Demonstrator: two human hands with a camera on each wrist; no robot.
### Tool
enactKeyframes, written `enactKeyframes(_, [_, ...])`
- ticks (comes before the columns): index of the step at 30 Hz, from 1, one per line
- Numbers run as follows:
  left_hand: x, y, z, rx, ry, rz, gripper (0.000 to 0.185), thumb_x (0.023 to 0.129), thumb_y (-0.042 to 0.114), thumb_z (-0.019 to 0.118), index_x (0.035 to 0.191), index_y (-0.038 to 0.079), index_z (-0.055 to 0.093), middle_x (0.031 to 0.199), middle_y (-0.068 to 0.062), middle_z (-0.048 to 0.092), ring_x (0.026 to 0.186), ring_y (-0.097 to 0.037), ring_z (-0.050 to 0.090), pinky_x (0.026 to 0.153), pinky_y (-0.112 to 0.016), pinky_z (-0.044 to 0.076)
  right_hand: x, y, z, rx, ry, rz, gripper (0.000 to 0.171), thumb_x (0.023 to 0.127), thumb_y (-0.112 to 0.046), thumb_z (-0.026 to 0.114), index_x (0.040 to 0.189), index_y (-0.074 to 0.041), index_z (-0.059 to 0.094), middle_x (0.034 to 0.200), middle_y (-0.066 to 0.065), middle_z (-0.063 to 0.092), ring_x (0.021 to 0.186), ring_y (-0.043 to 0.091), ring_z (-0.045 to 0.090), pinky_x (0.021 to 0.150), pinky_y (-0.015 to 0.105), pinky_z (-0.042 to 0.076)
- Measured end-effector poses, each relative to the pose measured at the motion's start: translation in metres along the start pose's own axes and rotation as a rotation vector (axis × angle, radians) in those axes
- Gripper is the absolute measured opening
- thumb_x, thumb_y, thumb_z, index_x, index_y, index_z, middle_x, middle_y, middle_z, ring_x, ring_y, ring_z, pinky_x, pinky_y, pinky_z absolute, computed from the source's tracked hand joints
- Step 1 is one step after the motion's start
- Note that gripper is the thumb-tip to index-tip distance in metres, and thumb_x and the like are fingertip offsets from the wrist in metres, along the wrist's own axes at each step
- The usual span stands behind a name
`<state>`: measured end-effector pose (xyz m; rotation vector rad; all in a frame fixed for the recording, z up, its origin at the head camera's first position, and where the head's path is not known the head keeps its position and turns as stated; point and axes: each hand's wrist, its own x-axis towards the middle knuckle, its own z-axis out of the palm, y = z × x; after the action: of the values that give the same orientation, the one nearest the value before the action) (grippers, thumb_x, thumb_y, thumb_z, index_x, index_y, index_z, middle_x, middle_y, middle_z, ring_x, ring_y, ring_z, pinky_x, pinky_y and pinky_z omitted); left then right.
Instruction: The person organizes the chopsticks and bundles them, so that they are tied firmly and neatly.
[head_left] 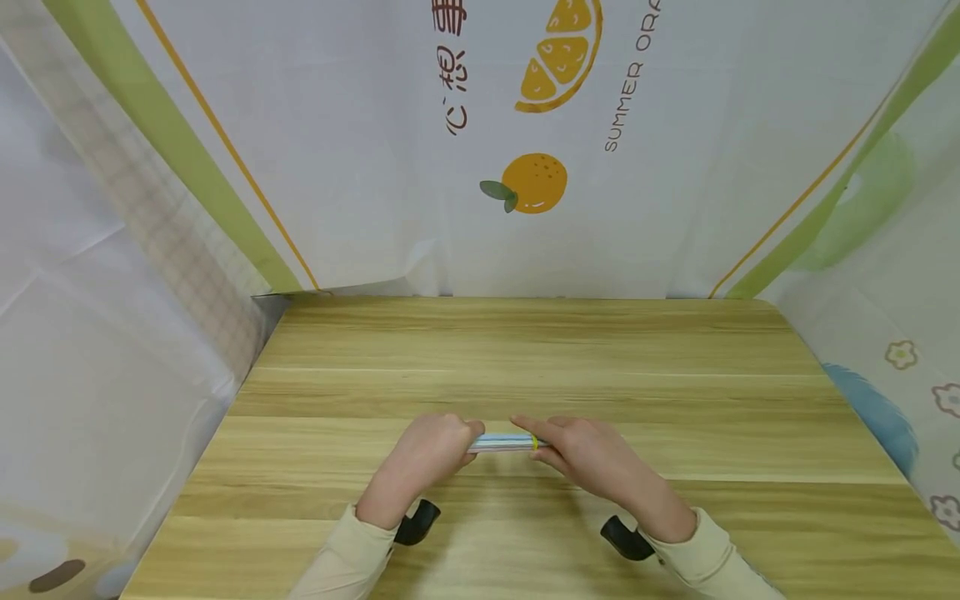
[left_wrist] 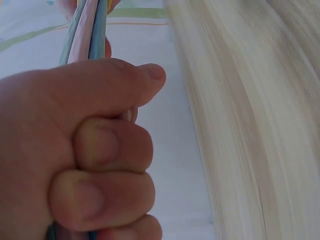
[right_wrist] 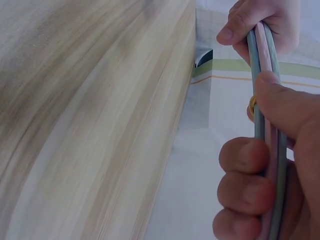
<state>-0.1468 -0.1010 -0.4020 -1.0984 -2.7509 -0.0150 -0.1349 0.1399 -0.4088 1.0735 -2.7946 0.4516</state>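
Observation:
A bundle of slim pastel pencils point(head_left: 502, 442), blue, pink and green, is held level between both hands above the table. My left hand point(head_left: 435, 450) grips one end in a fist, its thumb across the pencils in the left wrist view. At the other end, my right hand point(head_left: 592, 454) has several fingers curled round the bundle, and its thumb lies along the pencils in the right wrist view. A yellow rubber band point(right_wrist: 252, 107) circles the bundle by the right thumb and forefinger. The fists hide both ends of the bundle in the head view.
Below the hands is a wood-grain table point(head_left: 525, 358). A white cloth point(head_left: 360, 167) printed with oranges hangs along its back edge, and more printed cloth hangs at both sides. Black curved mounts point(head_left: 628, 538) sit by both wrists.

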Motion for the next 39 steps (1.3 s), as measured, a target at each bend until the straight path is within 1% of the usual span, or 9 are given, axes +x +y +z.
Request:
enactKeyframes(3, [0.0003, 0.0003, 0.0003, -0.005, 0.009, 0.001, 0.016, 0.079, 0.02, 0.077, 0.078, 0.014, 0.062, 0.066, 0.002, 0.064, 0.049, -0.007, 0.052, 0.043, -0.023, 0.041, 0.001, -0.0006, 0.0002, -0.003, -0.007, 0.007, 0.049, 0.09, -0.032, 0.063, 0.137, -0.025, 0.052, 0.065, -0.011, 0.05, 0.051, -0.001, 0.033, 0.048, 0.017, 0.031])
enactKeyframes(9, [0.0007, -0.0001, 0.0011, -0.005, 0.001, 0.001, 0.014, 0.08, 0.02, 0.077, 0.081, 0.014, 0.065, 0.069, 0.002, 0.066, 0.051, -0.006, 0.054, 0.044, -0.022, 0.043, 0.0021, -0.0019, 0.0012, -0.05, -0.002, 0.006, 0.052, 0.089, -0.037, 0.062, 0.139, -0.028, 0.05, 0.062, -0.012, 0.049, 0.049, -0.002, 0.032, 0.044, 0.016, 0.028])
enactKeyframes(11, [0.0003, -0.0004, 0.0012, -0.006, -0.003, -0.001, 0.014, 0.079, 0.021, 0.077, 0.081, 0.014, 0.065, 0.069, 0.002, 0.066, 0.052, -0.006, 0.054, 0.044, -0.021, 0.043, 0.0021, -0.0023, 0.0013, -0.047, -0.001, 0.012, 0.051, 0.089, -0.037, 0.063, 0.137, -0.025, 0.052, 0.065, -0.011, 0.054, 0.05, -0.002, 0.035, 0.044, 0.016, 0.029])
enactKeyframes(13, [-0.0004, -0.0007, 0.0016, -0.009, -0.004, 0.0, 0.015, 0.079, 0.021, 0.078, 0.08, 0.014, 0.065, 0.068, 0.002, 0.065, 0.051, -0.006, 0.053, 0.044, -0.021, 0.042, 0.002, -0.0023, 0.0007, -0.012, -0.002, 0.018, 0.047, 0.089, -0.034, 0.064, 0.133, -0.019, 0.057, 0.074, -0.007, 0.063, 0.054, -0.002, 0.043, 0.047, 0.016, 0.034])
enactKeyframes(17, [-0.0017, -0.0017, 0.0031, -0.005, 0.002, 0.007, 0.017, 0.079, 0.02, 0.077, 0.076, 0.014, 0.061, 0.063, 0.003, 0.061, 0.049, -0.006, 0.049, 0.043, -0.022, 0.04, 0.0023, -0.0012, -0.0031, 0.105, -0.019, 0.027, 0.029, 0.092, -0.024, 0.063, 0.115, -0.008, 0.067, 0.094, 0.001, 0.07, 0.068, 0.001, 0.056, 0.057, 0.019, 0.045])
enactKeyframes(20, [-0.0017, -0.0021, 0.0042, -0.004, 0.009, 0.009, 0.018, 0.079, 0.019, 0.076, 0.074, 0.014, 0.059, 0.061, 0.003, 0.059, 0.049, -0.006, 0.047, 0.042, -0.023, 0.039, 0.0036, 0.0001, -0.0055, 0.14, -0.041, 0.019, 0.021, 0.093, -0.021, 0.061, 0.107, -0.007, 0.07, 0.094, 0.001, 0.07, 0.073, 0.002, 0.058, 0.062, 0.02, 0.047])
enactKeyframes(27, [-0.0009, -0.0013, 0.0046, 0.001, 0.005, 0.009, 0.017, 0.078, 0.02, 0.077, 0.075, 0.014, 0.061, 0.062, 0.003, 0.06, 0.049, -0.007, 0.048, 0.043, -0.022, 0.039, 0.0075, -0.0013, -0.0052, 0.134, -0.067, -0.028, 0.02, 0.091, -0.015, 0.064, 0.106, -0.004, 0.069, 0.09, 0.001, 0.067, 0.072, 0.003, 0.058, 0.063, 0.02, 0.049])
enactKeyframes(32, [-0.0011, -0.0013, 0.0035, -0.01, -0.01, 0.002, 0.016, 0.079, 0.02, 0.077, 0.076, 0.014, 0.062, 0.063, 0.003, 0.06, 0.049, -0.007, 0.048, 0.043, -0.022, 0.039, 0.0069, -0.003, -0.0031, 0.123, -0.046, -0.027, 0.021, 0.091, -0.017, 0.064, 0.107, -0.004, 0.068, 0.088, -0.001, 0.066, 0.07, 0.001, 0.054, 0.061, 0.018, 0.047])
enactKeyframes(39, [-0.0005, -0.0012, 0.0031, -0.023, -0.036, 0.003, 0.015, 0.081, 0.022, 0.076, 0.08, 0.014, 0.063, 0.065, 0.003, 0.062, 0.05, -0.006, 0.048, 0.044, -0.022, 0.04, 0.0076, -0.007, -0.0006, 0.121, -0.031, 0.015, 0.028, 0.092, -0.028, 0.061, 0.113, -0.01, 0.068, 0.1, 0.0, 0.071, 0.082, 0.009, 0.065, 0.065, 0.024, 0.051])
